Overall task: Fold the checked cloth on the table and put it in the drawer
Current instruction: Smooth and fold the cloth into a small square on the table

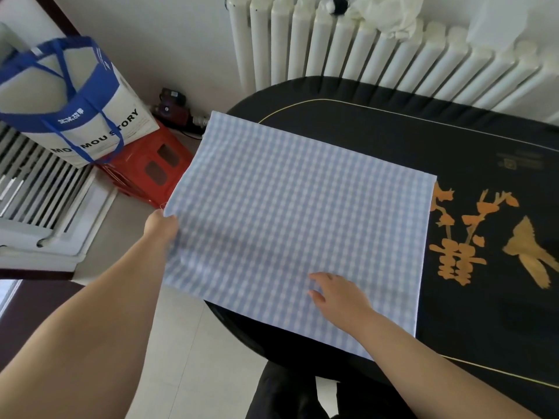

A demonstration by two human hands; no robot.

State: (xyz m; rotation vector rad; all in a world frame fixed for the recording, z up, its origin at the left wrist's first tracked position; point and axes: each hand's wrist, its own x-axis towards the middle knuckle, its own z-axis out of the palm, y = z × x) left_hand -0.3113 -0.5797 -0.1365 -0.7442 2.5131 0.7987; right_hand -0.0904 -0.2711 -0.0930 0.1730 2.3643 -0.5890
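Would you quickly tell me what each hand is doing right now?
Left hand: grips the cloth at its left edge, off the table.
Right hand: open, fingers relaxed, resting on the cloth.

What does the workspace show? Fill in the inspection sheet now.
Surface: black table with gold line and orange motifs.
Job's things: checked cloth spread flat, its left part overhanging the table edge; no drawer seen.
Clutter: nothing seen on the table.
Hands: left hand pinches the cloth's left corner; right hand rests flat on the cloth.
Cables: nothing seen.
Surroundings: white radiator, blue-handled bag, red stool.
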